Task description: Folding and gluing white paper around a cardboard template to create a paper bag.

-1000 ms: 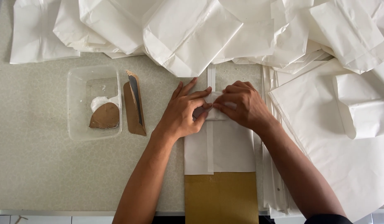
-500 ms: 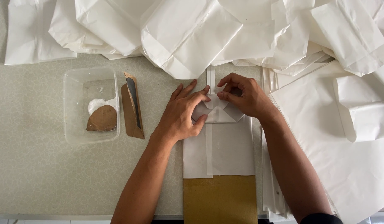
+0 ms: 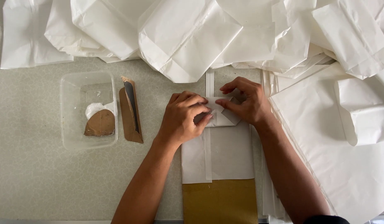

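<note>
We pressed our left hand (image 3: 184,118) and right hand (image 3: 246,100), fingers curled and pinching, on the white paper bag's (image 3: 219,153) folded end, beside the plastic glue tub (image 3: 89,110).

A: What does the left hand (image 3: 184,120) hide?
B: The left side of the paper bag's (image 3: 219,155) folded end, beside the right hand (image 3: 246,101).
A: And below the bag?
B: The brown board (image 3: 220,201) is cut off by the frame's bottom edge.

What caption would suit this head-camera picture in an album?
Both hands, left hand and right hand, press a fold in a white paper bag beside a clear tub of white paste.
</note>
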